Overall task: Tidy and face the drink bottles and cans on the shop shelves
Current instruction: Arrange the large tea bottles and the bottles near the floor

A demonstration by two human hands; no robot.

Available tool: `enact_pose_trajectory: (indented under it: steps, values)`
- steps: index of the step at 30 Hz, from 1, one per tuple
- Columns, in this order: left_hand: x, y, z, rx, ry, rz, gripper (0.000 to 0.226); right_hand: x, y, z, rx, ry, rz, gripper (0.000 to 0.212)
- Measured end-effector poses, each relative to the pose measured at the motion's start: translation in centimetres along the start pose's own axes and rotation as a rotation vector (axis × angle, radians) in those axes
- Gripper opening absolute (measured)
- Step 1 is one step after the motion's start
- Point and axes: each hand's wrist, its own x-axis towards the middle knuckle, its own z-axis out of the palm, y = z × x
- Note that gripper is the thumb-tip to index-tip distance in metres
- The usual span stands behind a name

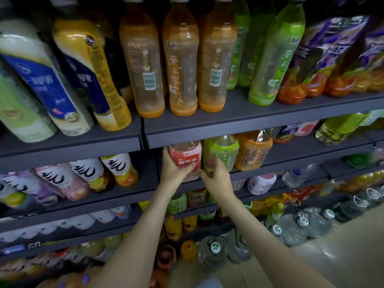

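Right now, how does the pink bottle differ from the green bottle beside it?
The pink bottle shows a red panel with white characters; the green bottle shows a green label. The pink bottle stands left of the green bottle. The left hand grips the pink bottle; the right hand holds the green bottle low down. Both have their caps hidden behind the shelf edge above.

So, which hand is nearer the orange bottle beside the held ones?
Right: right hand holds the green bottle beside the orange bottle; left hand grips the pink bottle beyond.

Bare forearms (133, 235); left hand (174, 170), right hand (218, 176); grey-blue cloth (209, 284) below
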Motion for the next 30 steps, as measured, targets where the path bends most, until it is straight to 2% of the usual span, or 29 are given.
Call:
enact_pose_trajectory:
  steps: [4, 10, 13, 16, 18, 20, 24, 30]
  values:
    - [1.1, -0.7, -0.3, 0.104, 0.043, 0.073, 0.081, 0.9, 1.8, 1.0, 0.049, -0.057, -0.139, 0.053]
    - [-4.1, -2.0, 0.8, 0.188, 0.229, 0.261, 0.081, 0.7, 4.3, 1.3, 0.162, -0.194, -0.318, 0.068]
    - [-7.6, -2.5, 2.5, 0.220, 0.265, 0.279, 0.081, -0.4, 5.0, -1.9, 0.241, -0.374, -0.424, 0.079]
    - [-10.9, -1.8, 4.9, 0.215, 0.203, 0.234, 0.083, -0.9, 6.7, -6.3, 0.222, -0.620, -0.387, 0.095]
    - [-12.7, -0.6, 7.1, 0.215, 0.147, 0.221, 0.083, -0.7, 8.1, -9.4, 0.180, -0.717, -0.334, 0.100]
    - [-13.9, 1.0, 9.8, 0.205, 0.101, 0.224, 0.081, -0.5, 9.6, -12.6, 0.166, -0.716, -0.278, 0.101]
    - [-14.0, 4.5, 15.3, 0.241, 0.009, 0.274, 0.081, -0.3, 11.6, -18.7, 0.209, -0.605, -0.229, 0.092]
    - [-11.7, 6.7, 23.2, 0.227, -0.208, 0.246, 0.086, 0.4, 15.2, -25.1, 0.221, -0.273, -0.255, 0.075]
